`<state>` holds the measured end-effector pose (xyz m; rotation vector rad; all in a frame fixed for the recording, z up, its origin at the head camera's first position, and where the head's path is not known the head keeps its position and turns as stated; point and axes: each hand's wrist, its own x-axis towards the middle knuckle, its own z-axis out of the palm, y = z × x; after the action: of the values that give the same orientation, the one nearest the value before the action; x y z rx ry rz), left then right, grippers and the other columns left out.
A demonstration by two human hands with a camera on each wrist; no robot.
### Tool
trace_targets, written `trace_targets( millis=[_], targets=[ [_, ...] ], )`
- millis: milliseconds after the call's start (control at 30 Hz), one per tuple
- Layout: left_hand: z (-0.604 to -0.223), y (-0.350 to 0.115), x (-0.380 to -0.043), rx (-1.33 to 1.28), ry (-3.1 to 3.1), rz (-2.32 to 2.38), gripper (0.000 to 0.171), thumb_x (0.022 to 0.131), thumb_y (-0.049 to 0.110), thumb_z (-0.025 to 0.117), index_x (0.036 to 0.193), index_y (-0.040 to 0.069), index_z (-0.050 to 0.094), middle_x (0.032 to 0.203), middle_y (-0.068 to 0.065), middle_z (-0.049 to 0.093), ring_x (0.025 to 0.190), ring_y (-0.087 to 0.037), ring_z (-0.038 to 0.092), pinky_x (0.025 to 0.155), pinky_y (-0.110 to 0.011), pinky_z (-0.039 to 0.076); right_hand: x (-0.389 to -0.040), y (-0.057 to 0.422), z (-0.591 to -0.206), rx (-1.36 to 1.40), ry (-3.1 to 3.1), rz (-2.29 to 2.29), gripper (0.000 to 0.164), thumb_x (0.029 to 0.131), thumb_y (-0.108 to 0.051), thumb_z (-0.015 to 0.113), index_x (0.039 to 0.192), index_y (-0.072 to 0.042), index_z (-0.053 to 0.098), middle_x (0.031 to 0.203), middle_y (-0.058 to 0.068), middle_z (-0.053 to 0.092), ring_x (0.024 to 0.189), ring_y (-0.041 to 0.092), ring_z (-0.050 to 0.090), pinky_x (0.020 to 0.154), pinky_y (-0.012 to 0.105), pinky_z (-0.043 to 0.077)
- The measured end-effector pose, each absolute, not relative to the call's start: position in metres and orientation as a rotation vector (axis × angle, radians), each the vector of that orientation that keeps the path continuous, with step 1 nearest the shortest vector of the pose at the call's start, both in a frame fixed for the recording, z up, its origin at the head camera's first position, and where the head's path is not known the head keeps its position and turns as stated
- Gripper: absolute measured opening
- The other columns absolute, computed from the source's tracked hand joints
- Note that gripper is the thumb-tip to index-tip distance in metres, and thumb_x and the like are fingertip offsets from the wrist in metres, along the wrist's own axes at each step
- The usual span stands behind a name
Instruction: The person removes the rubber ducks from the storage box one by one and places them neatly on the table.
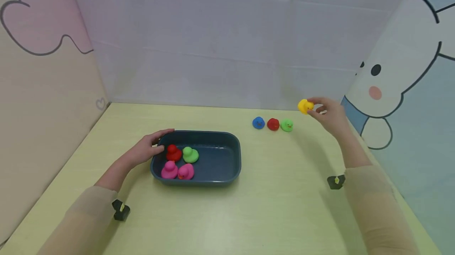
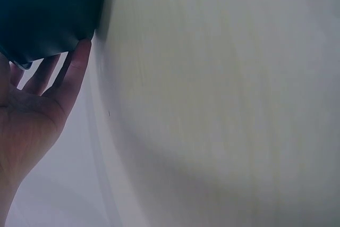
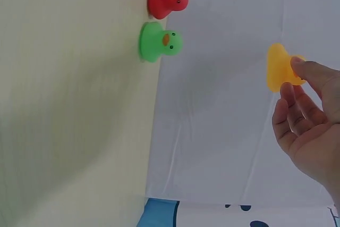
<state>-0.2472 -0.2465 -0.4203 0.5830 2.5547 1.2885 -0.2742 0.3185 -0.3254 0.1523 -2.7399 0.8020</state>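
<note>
Held up over the back right of the table is a yellow rubber duck (image 1: 304, 106), which my right hand (image 1: 328, 115) pinches between thumb and fingertips. In the right wrist view the duck (image 3: 277, 68) shows well off the tabletop. My left hand (image 1: 146, 148) holds the dark blue tray (image 1: 217, 182) at its back left corner, thumb at the rim and fingers along the outer wall. Inside the tray's left half sit a red duck (image 1: 173, 153), a green duck (image 1: 190, 155) and two pink ducks (image 1: 169, 170), close together.
A blue duck (image 1: 258, 122), a red duck (image 1: 273, 124) and a green duck (image 1: 286, 125) stand in a row near the table's back edge, left of my right hand. A pale wall (image 1: 213, 49) rises behind the table (image 1: 270, 207), with printed panels at both sides.
</note>
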Motion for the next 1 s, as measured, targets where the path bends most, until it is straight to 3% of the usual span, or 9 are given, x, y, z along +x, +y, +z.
trace_targets(
  millis=[433, 733, 867, 1000],
  targets=[
    [-0.421, -0.246, -0.247, 0.567, 2.568, 1.274, 0.057, 0.093, 0.009, 0.051, 0.147, 0.017, 0.034, 0.148, -0.019, 0.034, 0.132, -0.047, 0.030, 0.101, -0.063, 0.034, -0.291, 0.334, -0.374, 0.048, -2.778, 0.892, 0.039, 0.090, -0.015, 0.063, 0.128, -0.006, 0.057, 0.127, 0.019, 0.056, 0.096, 0.035, 0.058, 0.066, 0.032, 0.051],
    [-0.418, -0.245, -0.246, 0.572, 2.554, 1.295, 0.056, 0.093, 0.008, 0.052, 0.146, 0.017, 0.036, 0.149, -0.017, 0.034, 0.132, -0.044, 0.033, 0.101, -0.058, 0.036, -0.298, 0.342, -0.397, -0.080, -2.843, 0.955, 0.040, 0.089, -0.012, 0.063, 0.128, -0.005, 0.056, 0.130, 0.020, 0.054, 0.094, 0.034, 0.058, 0.063, 0.022, 0.048],
    [-0.418, -0.245, -0.246, 0.571, 2.550, 1.294, 0.056, 0.093, 0.009, 0.052, 0.146, 0.017, 0.036, 0.149, -0.017, 0.034, 0.133, -0.044, 0.032, 0.103, -0.059, 0.034, -0.300, 0.347, -0.408, -0.050, -2.843, 0.962, 0.040, 0.089, -0.010, 0.063, 0.127, -0.002, 0.056, 0.128, 0.024, 0.054, 0.096, 0.039, 0.060, 0.075, 0.036, 0.053],
    [-0.419, -0.245, -0.245, 0.576, 2.550, 1.294, 0.055, 0.093, 0.009, 0.052, 0.146, 0.017, 0.036, 0.148, -0.018, 0.035, 0.133, -0.044, 0.031, 0.104, -0.061, 0.031, -0.301, 0.349, -0.414, -0.046, -2.867, 0.976, 0.040, 0.090, -0.009, 0.061, 0.128, 0.000, 0.054, 0.128, 0.025, 0.054, 0.098, 0.041, 0.059, 0.085, 0.049, 0.049]
  ],
)
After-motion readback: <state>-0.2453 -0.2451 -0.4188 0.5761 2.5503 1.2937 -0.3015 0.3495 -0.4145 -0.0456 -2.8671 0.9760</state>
